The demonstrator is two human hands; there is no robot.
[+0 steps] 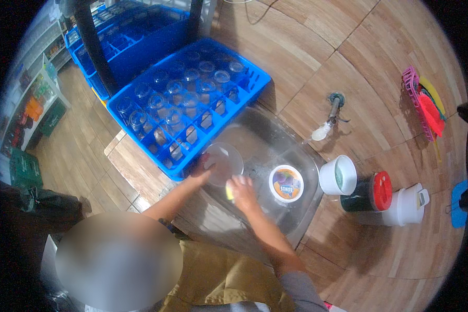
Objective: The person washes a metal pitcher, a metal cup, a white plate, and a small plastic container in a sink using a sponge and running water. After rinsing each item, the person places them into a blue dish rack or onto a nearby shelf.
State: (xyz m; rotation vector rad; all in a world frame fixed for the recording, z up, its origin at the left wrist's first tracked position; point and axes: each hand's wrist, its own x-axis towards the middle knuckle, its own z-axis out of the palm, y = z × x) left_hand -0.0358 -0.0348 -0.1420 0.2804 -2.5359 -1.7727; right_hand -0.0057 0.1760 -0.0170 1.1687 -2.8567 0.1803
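Note:
My left hand (199, 173) grips the near left rim of a translucent round plastic container (228, 162), tilted over the metal sink (257, 167). My right hand (242, 193) holds a yellow sponge (229, 192) just beside that container; the palm hides much of the sponge. To the right of my right hand, a round white-rimmed lid (286, 183) with printed fruit and writing lies in the sink.
A blue divided crate (179, 171) of upside-down glasses overhangs the sink's left side. The wall tap (333, 113) has a white cover on its spout. Beyond the right rim are a white tub (329, 177), a red-lidded jar (382, 191) and a white canister (407, 206).

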